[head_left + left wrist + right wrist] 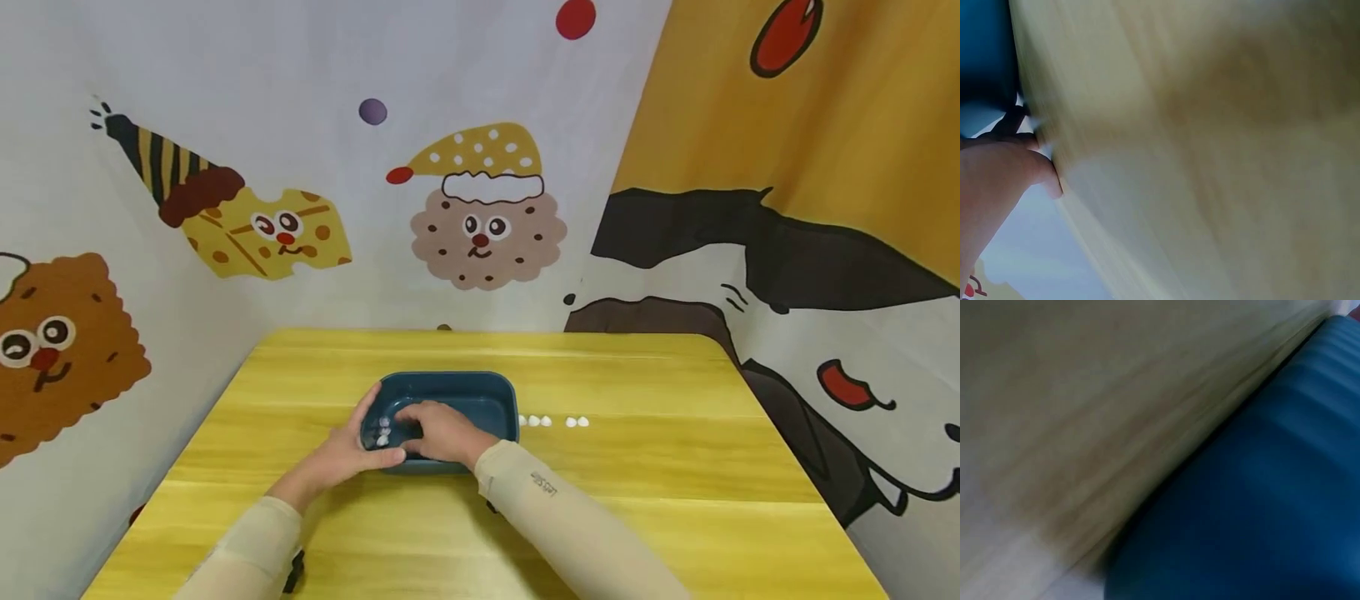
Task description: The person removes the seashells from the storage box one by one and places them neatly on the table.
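A dark blue rectangular plastic box (480, 382) stands on the table. My left hand (341, 454) holds its left front corner, fingers along the left wall and thumb on the front rim. In the left wrist view, part of the left hand (1007, 165) shows beside the box (985, 56). My right hand (442, 433) reaches inside, its thumb and forefinger apart near several small pale, shell-like pieces (383, 433) at the box's left end. Its palm is hidden. Only the box's outer wall (1247, 506) and the table show in the right wrist view.
On the yellow wood-grain table (660, 467), several small white shell-like pieces (534, 422) lie in a row just right of the box, with two more white pieces (577, 422) farther right. A cartoon-printed curtain (480, 75) hangs behind the table.
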The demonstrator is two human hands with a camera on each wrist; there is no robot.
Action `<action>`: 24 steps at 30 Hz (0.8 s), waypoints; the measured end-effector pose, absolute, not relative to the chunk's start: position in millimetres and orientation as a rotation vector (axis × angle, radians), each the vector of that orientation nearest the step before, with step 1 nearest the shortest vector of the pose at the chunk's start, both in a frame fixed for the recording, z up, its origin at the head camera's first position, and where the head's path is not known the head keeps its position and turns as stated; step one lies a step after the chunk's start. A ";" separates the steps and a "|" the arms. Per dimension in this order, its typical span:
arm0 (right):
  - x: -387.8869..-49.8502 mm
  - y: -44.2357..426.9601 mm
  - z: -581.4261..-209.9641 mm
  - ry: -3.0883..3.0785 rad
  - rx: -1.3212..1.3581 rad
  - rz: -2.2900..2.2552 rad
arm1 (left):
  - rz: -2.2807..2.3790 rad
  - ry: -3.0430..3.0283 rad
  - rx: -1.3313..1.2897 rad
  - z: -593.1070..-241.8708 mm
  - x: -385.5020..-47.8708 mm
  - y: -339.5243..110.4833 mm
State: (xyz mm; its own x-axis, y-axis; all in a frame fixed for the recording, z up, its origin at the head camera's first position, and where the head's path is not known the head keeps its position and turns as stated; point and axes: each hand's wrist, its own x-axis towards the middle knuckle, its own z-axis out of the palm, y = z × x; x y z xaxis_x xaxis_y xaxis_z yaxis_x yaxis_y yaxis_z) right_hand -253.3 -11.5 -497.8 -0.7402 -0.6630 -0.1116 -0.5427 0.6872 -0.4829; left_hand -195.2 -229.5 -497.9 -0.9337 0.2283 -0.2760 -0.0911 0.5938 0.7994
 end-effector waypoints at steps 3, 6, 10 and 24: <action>-259.5 -16.6 -494.9 2.627 -1.072 -0.499 | 1.270 2.487 0.116 -493.6 -196.5 -233.5; -262.1 -18.7 -491.7 2.598 -1.172 -0.386 | 1.236 2.501 0.121 -491.8 -198.3 -236.7; -263.9 -20.4 -491.6 2.573 -1.231 -0.315 | 1.221 2.506 0.116 -493.4 -199.7 -237.7; -265.0 -18.9 -506.4 2.601 -1.143 -0.466 | 1.267 2.488 0.081 -501.4 -195.2 -230.0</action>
State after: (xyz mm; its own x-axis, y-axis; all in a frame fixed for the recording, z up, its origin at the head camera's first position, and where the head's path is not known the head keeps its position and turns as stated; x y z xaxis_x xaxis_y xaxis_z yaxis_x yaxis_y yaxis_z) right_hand -265.0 -18.9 -506.4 -0.6559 -0.7470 -0.1087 -0.6628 0.6389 -0.3905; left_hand -195.2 -230.0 -501.4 -0.9384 0.2051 -0.2782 -0.1044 0.5990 0.7939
